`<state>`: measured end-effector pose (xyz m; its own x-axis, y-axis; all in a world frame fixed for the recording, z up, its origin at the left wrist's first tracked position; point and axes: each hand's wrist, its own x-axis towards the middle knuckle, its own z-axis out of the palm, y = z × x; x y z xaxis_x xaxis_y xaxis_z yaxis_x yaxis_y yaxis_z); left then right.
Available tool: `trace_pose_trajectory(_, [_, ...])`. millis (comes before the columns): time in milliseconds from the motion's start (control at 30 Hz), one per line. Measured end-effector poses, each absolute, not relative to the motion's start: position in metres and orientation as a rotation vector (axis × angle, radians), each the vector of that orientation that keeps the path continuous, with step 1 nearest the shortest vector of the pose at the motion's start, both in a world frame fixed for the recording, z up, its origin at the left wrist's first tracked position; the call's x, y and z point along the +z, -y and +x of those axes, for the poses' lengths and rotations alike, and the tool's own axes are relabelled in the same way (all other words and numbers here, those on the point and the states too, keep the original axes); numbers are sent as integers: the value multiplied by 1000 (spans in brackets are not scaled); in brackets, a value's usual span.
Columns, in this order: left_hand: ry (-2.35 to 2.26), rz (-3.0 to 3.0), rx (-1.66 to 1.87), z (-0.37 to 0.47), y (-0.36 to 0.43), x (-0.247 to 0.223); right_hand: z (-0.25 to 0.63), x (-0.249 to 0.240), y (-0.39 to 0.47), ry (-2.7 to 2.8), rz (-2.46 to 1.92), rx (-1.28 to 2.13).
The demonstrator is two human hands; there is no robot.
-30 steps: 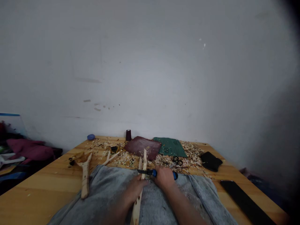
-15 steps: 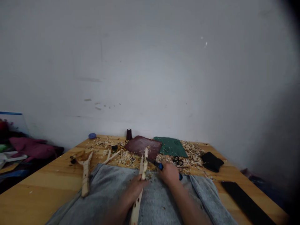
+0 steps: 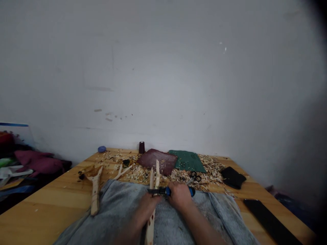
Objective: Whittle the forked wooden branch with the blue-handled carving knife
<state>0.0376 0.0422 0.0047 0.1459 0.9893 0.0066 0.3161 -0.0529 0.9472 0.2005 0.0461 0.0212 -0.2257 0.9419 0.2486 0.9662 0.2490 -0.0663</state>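
Observation:
My left hand (image 3: 148,208) is wrapped round a pale, peeled forked stick (image 3: 150,224), its two prongs pointing away from me and dark knots showing on the lower part. In my right hand (image 3: 180,195) is a knife (image 3: 168,191) with a blue and black handle. Its dark blade lies across the prongs, close to my left fingers. Under both hands spreads a grey cloth (image 3: 122,200), with small shavings on it.
A finished-looking forked stick (image 3: 95,195) and a smaller one (image 3: 123,172) lie left. Beyond are maroon (image 3: 158,160) and green sheets (image 3: 189,160), scissors (image 3: 195,176), wood shavings (image 3: 212,170) and a thread spool (image 3: 141,147). Black pieces (image 3: 233,177) lie right.
The knife has come down the prongs toward my left hand, and its blade has turned to lie crosswise. My left hand keeps its hold on the stick.

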Motion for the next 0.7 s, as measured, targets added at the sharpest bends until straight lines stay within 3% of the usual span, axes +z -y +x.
trace_pose_trajectory(700, [-1388,1581,859,38,-40,9,200,14,-54,2219,-1870,-155])
